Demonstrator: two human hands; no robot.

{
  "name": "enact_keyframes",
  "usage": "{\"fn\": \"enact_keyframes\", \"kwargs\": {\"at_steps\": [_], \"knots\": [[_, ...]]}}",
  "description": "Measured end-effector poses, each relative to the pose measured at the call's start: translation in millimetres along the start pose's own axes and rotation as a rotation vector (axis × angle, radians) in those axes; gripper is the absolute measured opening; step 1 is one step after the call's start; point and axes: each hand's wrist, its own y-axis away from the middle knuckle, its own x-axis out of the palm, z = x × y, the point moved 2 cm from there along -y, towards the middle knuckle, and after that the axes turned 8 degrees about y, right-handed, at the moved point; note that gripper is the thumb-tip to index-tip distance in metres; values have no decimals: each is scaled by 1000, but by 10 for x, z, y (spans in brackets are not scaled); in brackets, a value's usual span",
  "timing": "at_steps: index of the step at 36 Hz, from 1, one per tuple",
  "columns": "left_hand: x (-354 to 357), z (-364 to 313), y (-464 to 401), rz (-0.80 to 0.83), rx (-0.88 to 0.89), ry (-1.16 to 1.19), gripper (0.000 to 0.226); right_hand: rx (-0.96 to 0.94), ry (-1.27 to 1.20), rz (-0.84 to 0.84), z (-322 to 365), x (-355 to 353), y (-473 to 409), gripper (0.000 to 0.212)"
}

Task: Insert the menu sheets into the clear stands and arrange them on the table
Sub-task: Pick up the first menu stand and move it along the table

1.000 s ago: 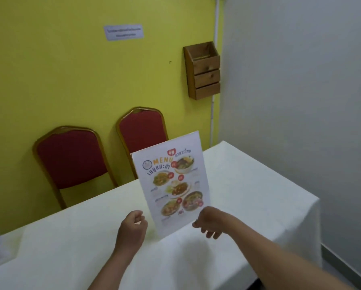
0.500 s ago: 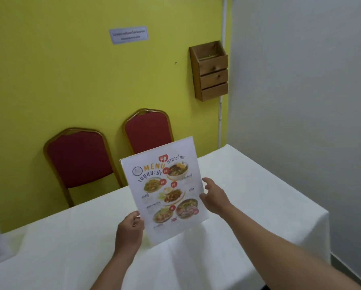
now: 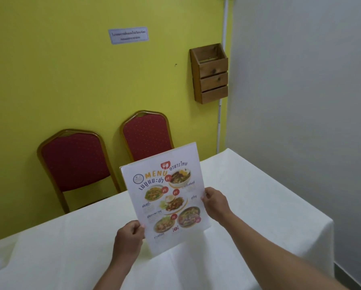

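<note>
Nearest the camera, the left hand (image 3: 130,234) is curled closed on the lower left edge of the menu stand (image 3: 165,195), thumb and fingers pinching the sheet-filled panel just above its bottom corner. A little farther out, the right hand (image 3: 214,203) grips the panel's right edge about midway up, fingers (image 3: 204,195) wrapped narrow around the rim. Between the two hands the stand rises upright with its long axis running up and away from the fingers, leaning slightly to the right, printed face toward the wearer; its lower edge sits at or just above the white tablecloth (image 3: 259,206), though whether it touches cannot be told. The left hand is the nearer and lower of the two, so it likely steers the base while the right steadies the tilt; setting it down squarely calls for levelling that lean before letting go. Beyond the fingers, past the table's far edge, stand two red chairs (image 3: 75,162), and on the yellow wall above hangs a wooden box (image 3: 212,74).
</note>
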Motion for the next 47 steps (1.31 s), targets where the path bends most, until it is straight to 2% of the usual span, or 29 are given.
{"fn": "enact_keyframes", "kwargs": {"at_steps": [6, 15, 24, 31, 42, 47], "knots": [[36, 35, 15, 42, 1, 13, 16, 30, -53, 10, -44, 51, -28, 21], [61, 10, -25, 80, 51, 12, 21, 64, -108, -33, -89, 22, -43, 15], [527, -327, -262, 141, 153, 40, 29, 66, -161, -151, -281, -518, -355, 14], [1237, -753, -572, 164, 166, 75, 25, 61, -185, -173, -590, -1041, -1086, 16], [2461, -1293, -1439, 70, 93, 122, 23, 13, -225, -125, -1061, -1599, -2672, 18], [2739, -1394, -1814, 25, 76, 121, 22, 5, -222, -110, -1135, -1599, -3160, 30]]}}
